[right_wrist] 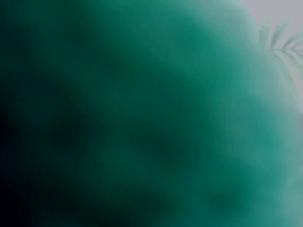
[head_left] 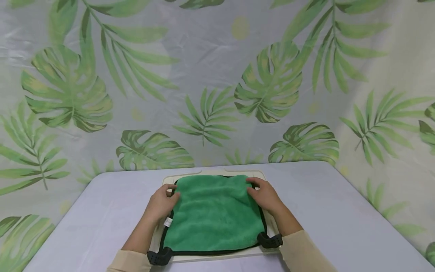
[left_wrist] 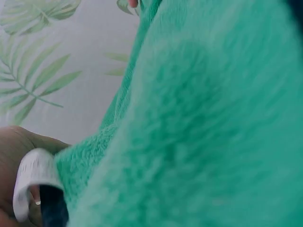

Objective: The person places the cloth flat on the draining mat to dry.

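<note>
A fluffy green towel (head_left: 214,215) with a dark border lies spread over a cream board (head_left: 272,228). My left hand (head_left: 162,202) pinches its left edge near the far corner, thumb on the green side. At the far right corner, my right hand (head_left: 266,196) holds the opposite edge between thumb and fingers. A white tag (head_left: 168,221) sticks out from the left border. Close up in the left wrist view, the towel's pile (left_wrist: 180,118) fills most of the picture, with the left hand (left_wrist: 14,151) behind the tag. Blurred green cloth (right_wrist: 203,118) covers the right wrist view.
The board rests on a table with a white cover (head_left: 306,196). Behind it hangs a leaf-printed curtain (head_left: 210,75), which continues along the right side. Black wrist straps (head_left: 159,257) overlap the towel's near corners in the head view.
</note>
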Action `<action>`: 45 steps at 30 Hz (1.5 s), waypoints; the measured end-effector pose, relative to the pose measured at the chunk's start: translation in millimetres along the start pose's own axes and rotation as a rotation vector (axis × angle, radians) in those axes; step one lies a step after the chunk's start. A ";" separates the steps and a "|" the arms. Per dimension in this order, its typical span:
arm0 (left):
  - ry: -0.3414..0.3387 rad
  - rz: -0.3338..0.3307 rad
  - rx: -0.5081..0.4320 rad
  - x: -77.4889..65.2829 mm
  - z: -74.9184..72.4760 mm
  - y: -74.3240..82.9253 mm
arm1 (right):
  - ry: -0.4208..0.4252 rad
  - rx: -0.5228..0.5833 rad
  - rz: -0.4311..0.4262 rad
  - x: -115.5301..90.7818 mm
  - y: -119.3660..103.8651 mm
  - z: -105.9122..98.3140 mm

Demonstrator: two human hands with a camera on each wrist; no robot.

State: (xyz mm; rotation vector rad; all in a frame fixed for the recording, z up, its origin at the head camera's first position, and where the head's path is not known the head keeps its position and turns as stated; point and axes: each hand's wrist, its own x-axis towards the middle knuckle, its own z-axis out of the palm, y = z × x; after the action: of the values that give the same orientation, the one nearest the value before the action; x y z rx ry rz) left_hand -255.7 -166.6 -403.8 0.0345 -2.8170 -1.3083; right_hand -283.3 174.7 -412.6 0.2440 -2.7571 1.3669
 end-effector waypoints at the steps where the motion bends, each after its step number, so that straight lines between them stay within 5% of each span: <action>1: -0.011 -0.012 -0.010 4.4 -0.1 -1.7 | -0.014 0.006 0.008 2.5 -0.1 -0.2; 11: -0.263 -0.080 -0.303 44.8 5.3 2.6 | -0.095 -0.006 0.059 15.7 0.6 -2.9; 14: -0.237 -0.020 -0.242 48.5 9.4 4.8 | -0.106 -0.029 0.049 13.9 1.7 -6.0; 19: -0.101 0.066 -0.095 47.7 8.3 6.4 | -0.085 0.012 0.038 14.5 1.2 -12.0; 25: -0.117 0.089 0.060 49.6 5.9 6.7 | -0.138 -0.045 0.036 16.1 -1.1 -14.7; 40: -0.216 -0.242 -0.238 79.2 0.2 18.2 | -0.076 0.110 0.064 26.0 9.1 2.9; 45: -0.247 -0.250 -0.329 81.3 1.6 17.4 | -0.068 0.082 0.048 29.7 11.6 8.3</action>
State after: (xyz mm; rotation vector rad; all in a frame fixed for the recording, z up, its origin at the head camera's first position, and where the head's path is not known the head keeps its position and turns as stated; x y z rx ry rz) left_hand -337.1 -157.1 -389.7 0.2386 -2.8172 -1.9428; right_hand -314.3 171.5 -423.2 0.2340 -2.7823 1.5130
